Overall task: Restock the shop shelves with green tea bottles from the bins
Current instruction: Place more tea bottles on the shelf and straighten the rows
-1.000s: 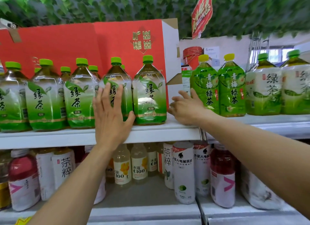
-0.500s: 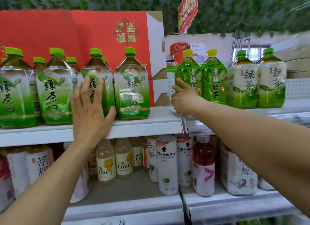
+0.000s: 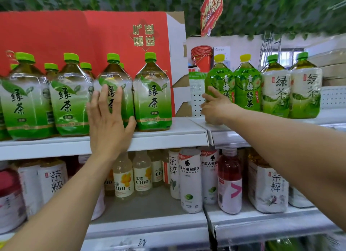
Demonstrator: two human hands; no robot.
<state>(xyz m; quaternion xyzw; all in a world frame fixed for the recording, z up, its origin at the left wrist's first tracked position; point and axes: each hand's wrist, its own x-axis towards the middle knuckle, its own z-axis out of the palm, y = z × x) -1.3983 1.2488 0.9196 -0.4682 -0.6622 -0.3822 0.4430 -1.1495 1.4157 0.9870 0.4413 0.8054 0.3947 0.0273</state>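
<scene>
While the large clear plastic green-capped tea bottles [image 3: 151, 93] stand in a row on the white metal shelf [image 3: 168, 136] before the red cardboard box [image 3: 74, 41], the step in hand is judged to be the squaring-up of stock already placed: the left hand [image 3: 108, 123] is laid flat, fingers straight, against the second bottle [image 3: 116, 76] from the box's right end. The right hand [image 3: 215, 108] is set at the foot of a yellow-capped bright green bottle [image 3: 219, 82] just right of the box; whether it is gripped or merely touched cannot be told. Next, a light push into line is called for.
</scene>
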